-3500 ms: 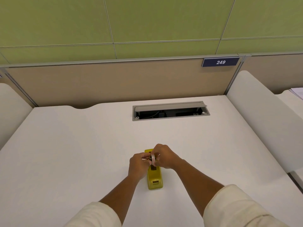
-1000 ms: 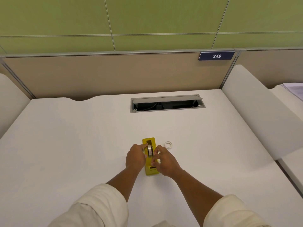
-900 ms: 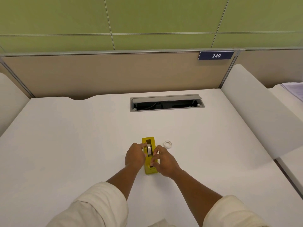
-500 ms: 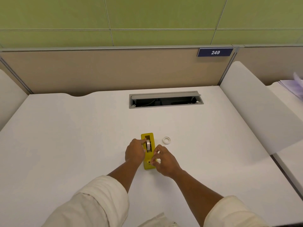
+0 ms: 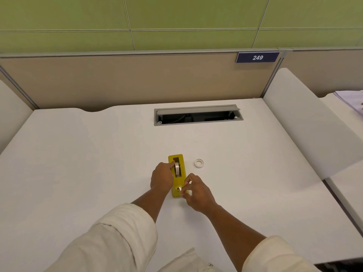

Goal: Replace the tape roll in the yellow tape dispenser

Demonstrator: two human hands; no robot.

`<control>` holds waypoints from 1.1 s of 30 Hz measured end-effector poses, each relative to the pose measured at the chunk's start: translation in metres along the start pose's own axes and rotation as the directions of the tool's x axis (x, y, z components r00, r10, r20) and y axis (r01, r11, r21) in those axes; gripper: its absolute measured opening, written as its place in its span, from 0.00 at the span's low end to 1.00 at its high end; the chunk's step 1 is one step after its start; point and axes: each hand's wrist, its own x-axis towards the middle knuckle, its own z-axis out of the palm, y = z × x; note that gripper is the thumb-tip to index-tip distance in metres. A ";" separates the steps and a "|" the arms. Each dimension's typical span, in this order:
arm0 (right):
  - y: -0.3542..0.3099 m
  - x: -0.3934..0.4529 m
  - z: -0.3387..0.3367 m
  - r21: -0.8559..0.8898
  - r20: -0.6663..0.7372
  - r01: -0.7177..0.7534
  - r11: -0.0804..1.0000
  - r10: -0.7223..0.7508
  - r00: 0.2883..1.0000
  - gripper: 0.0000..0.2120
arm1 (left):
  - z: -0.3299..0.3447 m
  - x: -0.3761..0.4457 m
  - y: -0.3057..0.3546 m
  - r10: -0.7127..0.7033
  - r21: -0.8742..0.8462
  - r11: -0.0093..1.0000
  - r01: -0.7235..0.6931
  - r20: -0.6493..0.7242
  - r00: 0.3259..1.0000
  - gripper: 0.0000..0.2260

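The yellow tape dispenser (image 5: 182,177) lies lengthwise on the white desk (image 5: 78,163), near its middle. A clear tape roll (image 5: 177,167) sits upright in its slot. My left hand (image 5: 162,178) rests against the dispenser's left side, a finger touching the roll. My right hand (image 5: 194,190) is at the near end of the dispenser, thumb and forefinger pinched on the tape's loose end by the cutter. A small white ring, an empty tape core (image 5: 199,163), lies flat on the desk just right of the dispenser.
An open grey cable hatch (image 5: 198,114) is set into the desk farther back. A beige partition with a "249" plate (image 5: 257,57) closes the far side. White side dividers (image 5: 314,130) flank the desk. Papers (image 5: 351,102) lie on the neighbouring desk at right.
Earlier both hands held the roll above the dispenser; now it sits in the slot. My right hand has slid from the roll toward the near end, pinching the tape end.
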 end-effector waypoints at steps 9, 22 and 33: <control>0.000 0.002 0.008 0.052 -0.041 -0.112 0.992 0.114 0.993 0.09 | 0.003 0.002 -0.002 0.028 0.025 0.999 -0.028 -0.003 1.000 0.19; 0.006 -0.001 0.009 -0.026 -0.025 -0.082 0.996 0.082 0.996 0.09 | 0.002 0.007 -0.007 0.080 0.064 0.995 -0.081 0.012 0.997 0.23; -0.006 0.021 -0.019 0.176 0.054 -0.055 0.983 0.047 0.997 0.03 | -0.007 0.004 -0.012 0.163 0.128 0.978 -0.166 0.035 0.986 0.24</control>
